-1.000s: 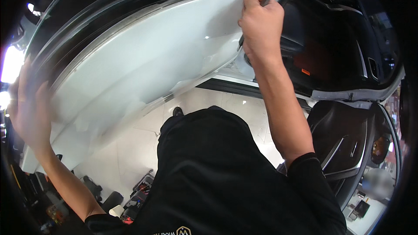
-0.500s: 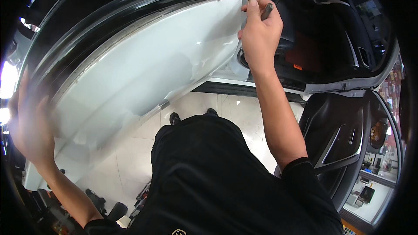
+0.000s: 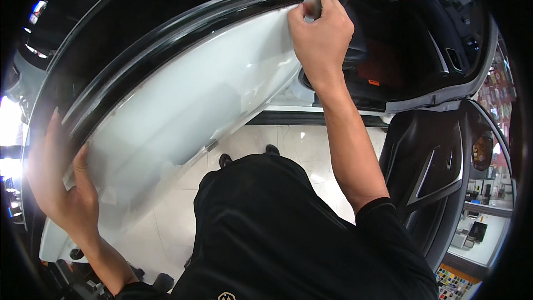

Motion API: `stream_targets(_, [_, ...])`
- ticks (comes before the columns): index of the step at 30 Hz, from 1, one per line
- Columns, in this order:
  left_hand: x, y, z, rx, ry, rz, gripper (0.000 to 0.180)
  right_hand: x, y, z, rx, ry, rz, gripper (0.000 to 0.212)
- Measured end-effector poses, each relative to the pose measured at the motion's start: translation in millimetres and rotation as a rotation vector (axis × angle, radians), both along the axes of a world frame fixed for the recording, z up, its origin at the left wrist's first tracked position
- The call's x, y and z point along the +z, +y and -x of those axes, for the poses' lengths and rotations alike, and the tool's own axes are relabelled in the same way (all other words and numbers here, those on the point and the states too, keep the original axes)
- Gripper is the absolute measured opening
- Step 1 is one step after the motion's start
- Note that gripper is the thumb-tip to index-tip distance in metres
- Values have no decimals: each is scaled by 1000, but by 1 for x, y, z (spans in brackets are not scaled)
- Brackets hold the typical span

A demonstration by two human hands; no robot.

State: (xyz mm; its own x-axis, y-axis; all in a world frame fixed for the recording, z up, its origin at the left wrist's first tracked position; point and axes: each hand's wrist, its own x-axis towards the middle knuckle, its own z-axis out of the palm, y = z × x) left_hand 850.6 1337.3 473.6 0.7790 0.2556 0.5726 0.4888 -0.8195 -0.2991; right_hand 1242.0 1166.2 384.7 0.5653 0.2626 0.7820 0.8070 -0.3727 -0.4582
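A white car door (image 3: pixel 194 100) curves across the left half, edged along its window by a glossy black trim strip (image 3: pixel 183 44). At the strip's right end is my right hand (image 3: pixel 322 39), its fingers curled closed. Between thumb and forefinger shows the end of a small dark stick-like tool (image 3: pixel 317 9); the rest is hidden. My left hand (image 3: pixel 69 194) lies at the strip's left end, partly blurred. Its thumb rests by the strip's lower edge and its fingers stretch up beside the window glass (image 3: pixel 105 28), apart from the thumb.
Right of the door opens the car's dark interior (image 3: pixel 400 50). A second open door (image 3: pixel 425 172) with dark lining stands at my right, beside a display case (image 3: pixel 480 233). Pale tiled floor (image 3: pixel 294 139) shows below. Dark equipment (image 3: pixel 89 280) sits at the lower left.
The black strip now covers the dirty line that showed along the panel's top edge. My left hand has shifted right and down; my right hand has moved slightly left, the tool less visible.
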Motion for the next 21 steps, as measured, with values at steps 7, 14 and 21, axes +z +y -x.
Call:
stream_targets(7, [-18,-1,1,46,-29,93,54,5,2,-6,-53,124,81,22])
stream_targets(14, [-11,-7,-7,21,-56,176,54,11,-22,-9,331,1012,-370,16])
stream_targets(21, [-10,-3,-6,11,-45,198,53,17,-9,2,314,1003,-491,15])
